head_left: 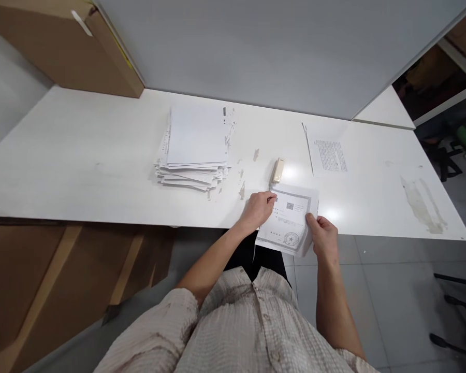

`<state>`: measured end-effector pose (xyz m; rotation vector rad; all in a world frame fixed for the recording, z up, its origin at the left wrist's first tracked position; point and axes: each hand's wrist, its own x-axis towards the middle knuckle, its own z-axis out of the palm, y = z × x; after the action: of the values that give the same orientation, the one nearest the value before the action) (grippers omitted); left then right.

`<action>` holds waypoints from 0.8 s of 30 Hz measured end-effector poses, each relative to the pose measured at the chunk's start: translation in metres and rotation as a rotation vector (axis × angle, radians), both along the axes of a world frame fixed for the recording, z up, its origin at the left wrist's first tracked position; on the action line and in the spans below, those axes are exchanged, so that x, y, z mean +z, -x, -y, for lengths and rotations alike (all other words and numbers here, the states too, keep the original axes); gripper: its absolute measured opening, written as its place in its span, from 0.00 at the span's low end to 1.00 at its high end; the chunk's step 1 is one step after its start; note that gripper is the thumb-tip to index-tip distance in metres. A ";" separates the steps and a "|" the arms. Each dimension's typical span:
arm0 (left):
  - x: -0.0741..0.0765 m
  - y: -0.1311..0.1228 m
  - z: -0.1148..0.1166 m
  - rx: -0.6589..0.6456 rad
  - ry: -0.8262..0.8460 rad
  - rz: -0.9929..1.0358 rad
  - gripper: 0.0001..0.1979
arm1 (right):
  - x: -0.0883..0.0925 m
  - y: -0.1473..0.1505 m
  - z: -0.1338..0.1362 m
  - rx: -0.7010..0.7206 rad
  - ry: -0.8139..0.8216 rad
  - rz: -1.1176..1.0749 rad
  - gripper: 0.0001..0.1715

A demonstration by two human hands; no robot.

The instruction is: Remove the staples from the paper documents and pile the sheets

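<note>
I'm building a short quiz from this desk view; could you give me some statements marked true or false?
1. The left hand and right hand both touch the printed paper. True.
2. The right hand grips the beige stapler-like object. False: that object lies on the white table.
3. The paper stack lies left of the beige stapler-like object. True.
4. The printed paper lies wholly within the table's edges. False: its lower part reaches past the near edge.

Star seal point(291, 239), QR code point(290, 206) on paper point(284, 226)
</note>
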<state>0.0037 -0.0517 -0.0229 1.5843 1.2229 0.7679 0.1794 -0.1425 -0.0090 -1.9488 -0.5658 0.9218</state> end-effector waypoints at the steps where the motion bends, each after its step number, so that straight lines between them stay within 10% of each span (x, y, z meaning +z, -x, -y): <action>1: 0.000 0.000 0.000 0.003 0.002 -0.006 0.12 | 0.001 -0.002 0.000 0.011 0.012 0.010 0.19; 7: -0.004 -0.002 -0.001 0.004 -0.027 0.012 0.12 | 0.029 -0.017 0.000 0.089 0.112 0.586 0.28; 13: -0.002 -0.002 -0.001 0.006 -0.012 -0.019 0.12 | 0.053 -0.004 -0.071 0.378 -0.302 0.862 0.26; 19: -0.004 -0.004 -0.001 0.020 -0.047 -0.053 0.13 | 0.031 0.025 -0.173 0.747 -0.322 0.999 0.30; 24: -0.003 -0.004 -0.001 0.003 -0.095 -0.104 0.13 | 0.013 0.040 -0.191 0.921 -0.166 1.025 0.30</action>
<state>0.0078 -0.0505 -0.0259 1.7188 1.2800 0.7634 0.1396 0.0487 0.0044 -1.8789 -2.1601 0.2448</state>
